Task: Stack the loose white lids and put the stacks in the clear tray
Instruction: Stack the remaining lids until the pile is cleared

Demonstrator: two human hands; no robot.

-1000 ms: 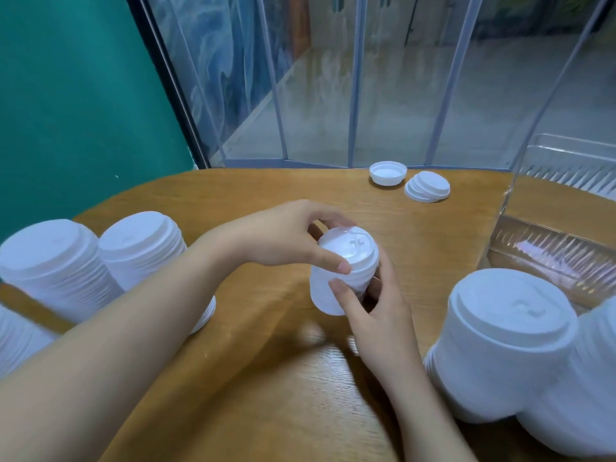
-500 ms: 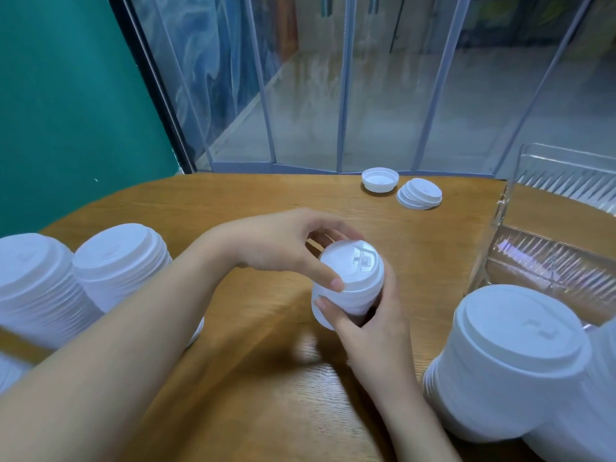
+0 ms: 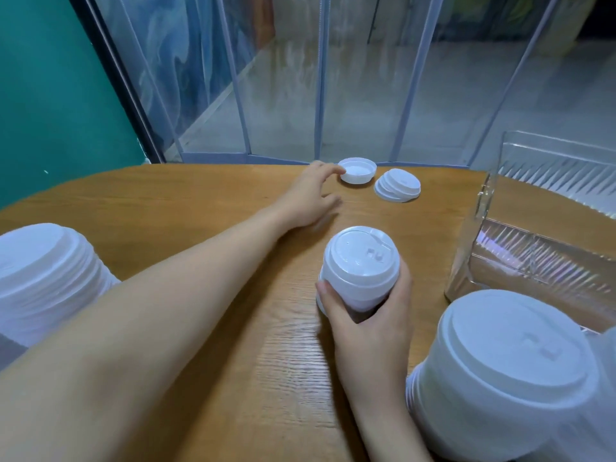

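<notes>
Left hand (image 3: pixel 308 198) had left the small stack (image 3: pixel 360 266) and reached to the upturned lid (image 3: pixel 357 170) at the table's (image 3: pixel 200 208) far edge, fingers spread, holding nothing. Right hand (image 3: pixel 370 315) gripped the stack mid-table. Gathering step; next, likely pinch that lid's rim.

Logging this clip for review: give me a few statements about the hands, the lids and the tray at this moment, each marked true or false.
1. The right hand holds a small stack of white lids. True.
2. The left hand also has its grip on that stack. False: it reaches toward the upturned lid at the table's far edge.
3. A few lids lie beside the upturned lid, tops up. True.
4. The clear tray sits on the person's left. False: it sits on the right.
5. Tall lid stacks fill the tray. False: they stand on the wooden table.
</notes>
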